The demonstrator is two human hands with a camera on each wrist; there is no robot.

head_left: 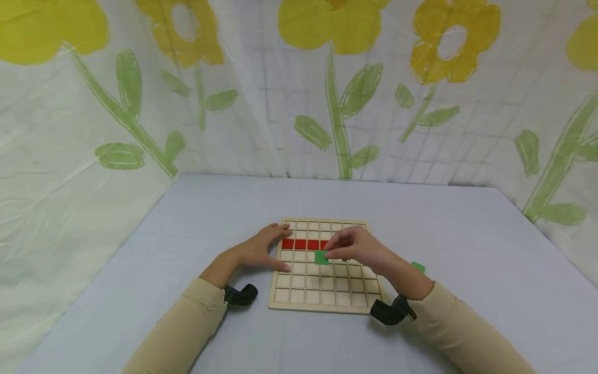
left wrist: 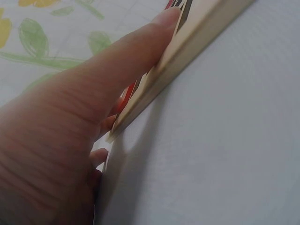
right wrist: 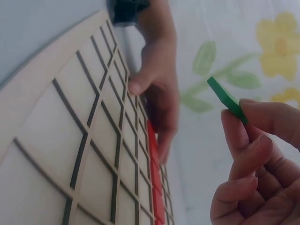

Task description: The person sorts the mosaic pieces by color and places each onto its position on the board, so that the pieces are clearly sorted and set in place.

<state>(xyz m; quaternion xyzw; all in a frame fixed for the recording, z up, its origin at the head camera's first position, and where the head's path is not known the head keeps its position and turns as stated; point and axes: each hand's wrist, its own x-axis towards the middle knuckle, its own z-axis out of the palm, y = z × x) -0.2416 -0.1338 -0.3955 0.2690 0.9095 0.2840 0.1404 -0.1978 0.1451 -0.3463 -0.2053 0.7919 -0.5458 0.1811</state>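
Green tile sits just below the centre of the head view, in front of the grid of a wooden board. The right hand, coming in from the lower right of the frame, pinches it at its right side. The left hand lies at the board's left edge, its thumb and fingers spread apart. Red tiles form a row in the upper part of the grid, running rightward to the right hand's fingers. Another green piece, partly hidden by the right wrist, shows right of the board. A flowered backdrop fills the top of the frame, behind the pale table.

In the left wrist view, the left hand fills the left side; its thumb stretches to the top centre and rests on the board's rim. Slivers of red show behind the thumb.

In the right wrist view, the green tile is right of centre, tilted and apart from the board, between the right hand's thumb and fingertip. The board's grid spans the left half, with red tiles at lower centre and the left hand at upper centre.
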